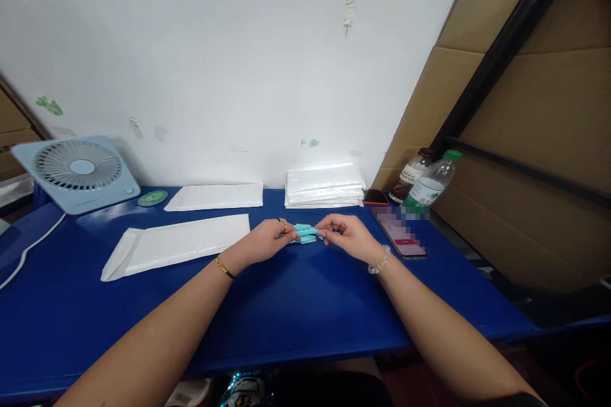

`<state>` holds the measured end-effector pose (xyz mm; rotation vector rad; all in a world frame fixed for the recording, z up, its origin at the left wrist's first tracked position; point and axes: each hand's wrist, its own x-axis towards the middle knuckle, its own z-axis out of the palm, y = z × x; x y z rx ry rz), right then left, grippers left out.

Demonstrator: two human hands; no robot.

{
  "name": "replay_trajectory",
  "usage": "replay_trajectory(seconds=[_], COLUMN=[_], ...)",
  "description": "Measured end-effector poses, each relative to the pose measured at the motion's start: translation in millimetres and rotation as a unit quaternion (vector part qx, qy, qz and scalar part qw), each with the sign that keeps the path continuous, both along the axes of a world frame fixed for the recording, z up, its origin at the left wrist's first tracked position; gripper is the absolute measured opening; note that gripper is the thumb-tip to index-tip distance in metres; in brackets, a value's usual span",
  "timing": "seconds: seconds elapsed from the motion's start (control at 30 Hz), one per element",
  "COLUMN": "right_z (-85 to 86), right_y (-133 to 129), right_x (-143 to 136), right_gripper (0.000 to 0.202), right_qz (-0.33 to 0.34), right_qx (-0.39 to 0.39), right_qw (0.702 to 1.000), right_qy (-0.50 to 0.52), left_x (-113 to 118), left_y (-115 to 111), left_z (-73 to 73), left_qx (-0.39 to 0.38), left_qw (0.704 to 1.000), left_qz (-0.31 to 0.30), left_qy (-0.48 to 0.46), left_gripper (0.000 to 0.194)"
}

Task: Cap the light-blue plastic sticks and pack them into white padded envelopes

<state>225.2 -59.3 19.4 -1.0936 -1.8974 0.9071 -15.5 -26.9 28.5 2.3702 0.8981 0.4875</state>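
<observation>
Several small turquoise packets (305,230) are held between my two hands, just above the blue table (291,311). My left hand (270,241) is closed on their left end, thumb and fingers pinching. With thumb and forefinger, my right hand (351,236) pinches the right end of one of them. What is inside the packets cannot be seen. Left of my left hand lies a white padded mailer (181,243) with its flap end toward the left. Behind it, near the wall, is another white mailer (214,197).
A stack of white mailers (324,186) stands against the wall. At the right are a phone (401,235), a second phone (375,197) and two bottles (429,184). A blue fan (81,168) and a green disc (153,198) are at the left. Cardboard (534,203) borders the right side.
</observation>
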Motion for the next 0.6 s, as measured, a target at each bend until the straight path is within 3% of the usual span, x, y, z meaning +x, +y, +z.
replay_trajectory(seconds=[0.13, 0.23, 0.37, 0.47, 0.6], right_z=[5.1, 4.2, -9.4, -20.5, -25.3], right_y=[-2.0, 2.0, 14.0, 21.0, 22.8], right_x=[9.2, 15.9, 16.7, 13.1, 9.8], right_gripper=[0.024, 0.020, 0.014, 0.012, 0.007], right_qz=[0.085, 0.036, -0.105, -0.126, -0.127], right_qx=[-0.045, 0.000, 0.099, 0.096, 0.067], right_qw=[0.993, 0.991, 0.965, 0.949, 0.944], right_qy=[-0.069, -0.126, -0.219, -0.273, -0.296], left_x=[1.0, 1.6, -2.1, -7.4, -9.2], left_y=[-9.0, -12.9, -6.4, 1.2, 3.2], left_z=[2.4, 2.4, -2.1, -6.0, -6.8], left_qx=[-0.027, -0.034, 0.066, 0.125, 0.138], left_qw=[0.994, 0.990, 0.993, 0.981, 0.972], left_qz=[-0.078, -0.093, 0.014, 0.077, 0.086], left_qy=[0.069, 0.099, 0.099, 0.128, 0.170], left_gripper=[0.036, 0.028, 0.022, 0.020, 0.011])
